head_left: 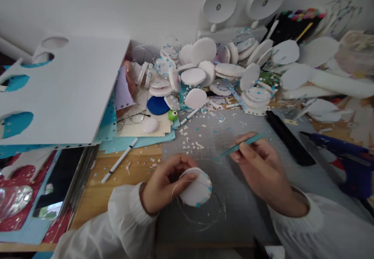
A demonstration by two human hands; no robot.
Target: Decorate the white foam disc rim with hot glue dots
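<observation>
Left hand (163,187) closed around a white disc (196,188), held just above the grey mat (233,204) at 6 o'clock on the surface (140,165). Right hand (260,163), at 3 o'clock of the disc, pinches a teal strip (238,146) between thumb and fingers. Disc pile (210,71) at 12 o'clock; glue gun (347,161) at 3 o'clock.

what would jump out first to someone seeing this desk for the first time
The heap of white discs piled against the back wall. In front, the left hand holds one disc and the right hand pinches a teal strip over the grey mat. A white board with round holes fills the left.
</observation>
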